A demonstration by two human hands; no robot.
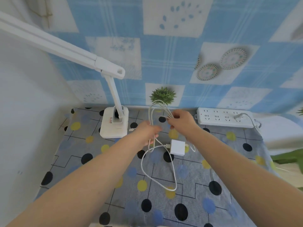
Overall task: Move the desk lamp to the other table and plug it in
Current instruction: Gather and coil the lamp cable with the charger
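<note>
Desk lamp (114, 123) stands at table's 10 o'clock. Left hand (147, 133) and right hand (182, 119) both grasp looped white cable (151, 115), likely untangling it; adapter (177, 147) lies unplugged; power strip (225, 117) at 2 o'clock.

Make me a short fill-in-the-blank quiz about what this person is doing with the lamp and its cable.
1. Both hands, left hand and right hand, hold loops of a ____ cable.
2. The desk lamp stands on the table to the ____ of the hands.
3. The cable runs into a small white ____ lying on the tablecloth.
4. The power strip lies against the wall, with ____ plug already in it.

Missing words: white; left; adapter; one
</note>
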